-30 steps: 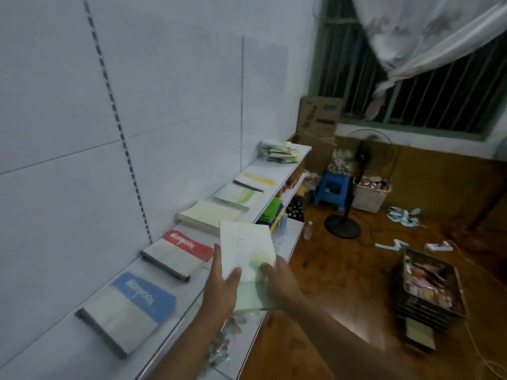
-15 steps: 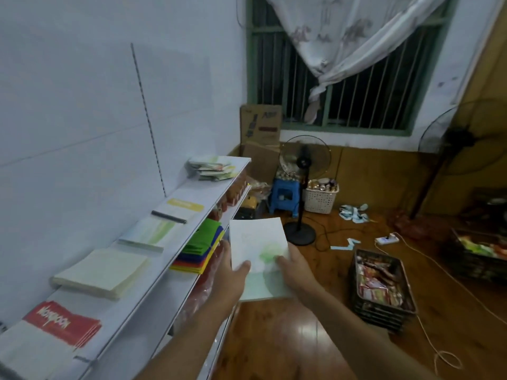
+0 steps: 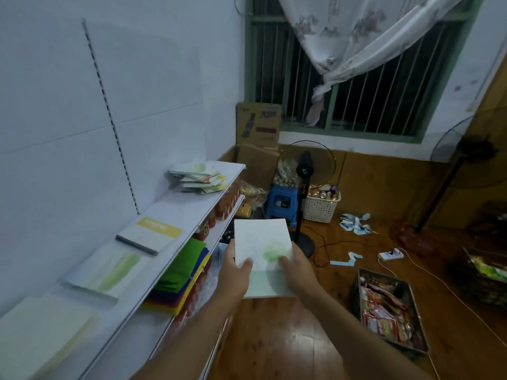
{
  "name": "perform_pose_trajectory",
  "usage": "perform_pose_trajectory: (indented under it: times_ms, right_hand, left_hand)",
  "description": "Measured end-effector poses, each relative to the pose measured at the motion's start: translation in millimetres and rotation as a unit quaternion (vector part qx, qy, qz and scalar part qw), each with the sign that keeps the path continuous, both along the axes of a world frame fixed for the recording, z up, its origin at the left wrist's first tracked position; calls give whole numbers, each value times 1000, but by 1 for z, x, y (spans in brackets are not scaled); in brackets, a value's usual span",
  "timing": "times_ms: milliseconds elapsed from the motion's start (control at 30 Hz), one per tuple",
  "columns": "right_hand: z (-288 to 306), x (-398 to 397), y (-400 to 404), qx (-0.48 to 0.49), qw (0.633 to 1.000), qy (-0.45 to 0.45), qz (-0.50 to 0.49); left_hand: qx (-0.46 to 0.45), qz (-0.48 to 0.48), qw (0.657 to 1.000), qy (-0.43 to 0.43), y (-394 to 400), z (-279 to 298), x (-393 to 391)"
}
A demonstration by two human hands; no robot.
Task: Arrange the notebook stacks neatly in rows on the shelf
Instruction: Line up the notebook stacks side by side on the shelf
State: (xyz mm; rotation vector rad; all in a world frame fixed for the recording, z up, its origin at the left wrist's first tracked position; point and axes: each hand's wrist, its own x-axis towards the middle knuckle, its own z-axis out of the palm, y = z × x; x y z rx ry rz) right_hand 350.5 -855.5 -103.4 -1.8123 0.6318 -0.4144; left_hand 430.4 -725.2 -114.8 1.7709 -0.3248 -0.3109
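Note:
A stack of white notebooks with a green blot on the cover (image 3: 262, 242) hangs in front of me, off the shelf's front edge. My left hand (image 3: 235, 272) grips its left side with the thumb on top, and my right hand (image 3: 297, 270) grips its right side the same way. Along the white top shelf (image 3: 189, 212) lie a cream stack (image 3: 41, 333), a green-streaked stack (image 3: 109, 270) and a yellow-banded stack (image 3: 153, 234). At the shelf's far end sits a messy pile of notebooks (image 3: 199, 178).
Coloured folders (image 3: 181, 278) lie on the lower shelf. On the wooden floor are a crate of packets (image 3: 389, 311), a standing fan (image 3: 304, 193), a blue stool (image 3: 279, 200), a white basket (image 3: 321, 205), a power strip with cable (image 3: 391, 255) and paper scraps.
My view has swung right along the shelf: the red and blue notebook stacks have left the frame and the far pile is nearer. Both hands keep holding the stack.

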Motion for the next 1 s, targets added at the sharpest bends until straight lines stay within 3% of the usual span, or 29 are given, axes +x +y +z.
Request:
perform_pose_trajectory:
  times_ms: [333,600,767,1000]
  right_hand:
    - [-27,144,-44,-7,997,46,57]
    - [-54,293,1,13,974,84,211]
    - [-53,364,57,-16,933,70,352]
    - [-70,395,144,-96,837,63,535]
  left_hand:
    - [-15,63,997,44,-34,-21,126]
    - [0,263,961,83,20,-38,219]
    - [40,376,923,75,77,-35,245]
    - [114,469,871,91,155,-50,218]
